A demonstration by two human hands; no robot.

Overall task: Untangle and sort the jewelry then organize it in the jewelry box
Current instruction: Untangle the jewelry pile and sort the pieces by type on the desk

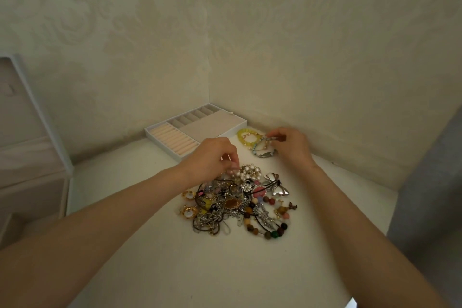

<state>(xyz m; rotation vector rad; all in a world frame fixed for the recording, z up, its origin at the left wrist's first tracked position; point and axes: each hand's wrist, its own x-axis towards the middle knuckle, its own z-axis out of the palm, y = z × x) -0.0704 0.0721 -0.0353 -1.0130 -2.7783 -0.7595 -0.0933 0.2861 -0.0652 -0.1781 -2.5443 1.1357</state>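
Left hand (212,157) is pinching pearls (246,173) at the pile's (235,205) far edge, right hand (291,145) is pinching a bracelet (257,147) far right. Yanking is probably risking snagged chains tightening.

Count: 1 jewelry box (207,126); 1 tangled pile (232,205) in front of box; right of box, 2 bracelets: yellow bracelet (240,135), blue bracelet (255,149).
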